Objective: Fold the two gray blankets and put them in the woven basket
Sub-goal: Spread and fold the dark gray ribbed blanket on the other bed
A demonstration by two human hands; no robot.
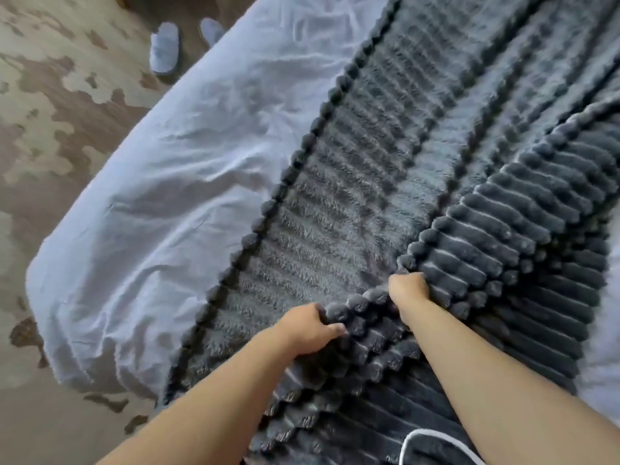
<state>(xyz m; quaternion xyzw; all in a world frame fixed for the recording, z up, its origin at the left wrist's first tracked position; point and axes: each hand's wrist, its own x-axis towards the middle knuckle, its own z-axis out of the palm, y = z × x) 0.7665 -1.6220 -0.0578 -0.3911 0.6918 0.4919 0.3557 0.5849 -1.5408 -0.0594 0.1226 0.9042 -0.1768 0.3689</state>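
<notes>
A gray ribbed fleece blanket (352, 182) lies stretched lengthwise over the bed, its fuzzy underside showing in the middle strip. A ribbed fold of it (523, 223) is turned over along the right. My left hand (310, 327) grips the near edge of the blanket with fingers curled into the plush. My right hand (407, 290) clutches the edge of the folded-over layer, just beyond and right of the left hand. I cannot tell whether the gray fabric is one blanket or two. No woven basket is in view.
The bed has a wrinkled white sheet (188, 182), with its corner at the lower left. A patterned beige and brown carpet (50, 105) lies to the left. Two pale slippers (166, 48) sit on the floor near the top. A white cord (432, 437) loops at the bottom.
</notes>
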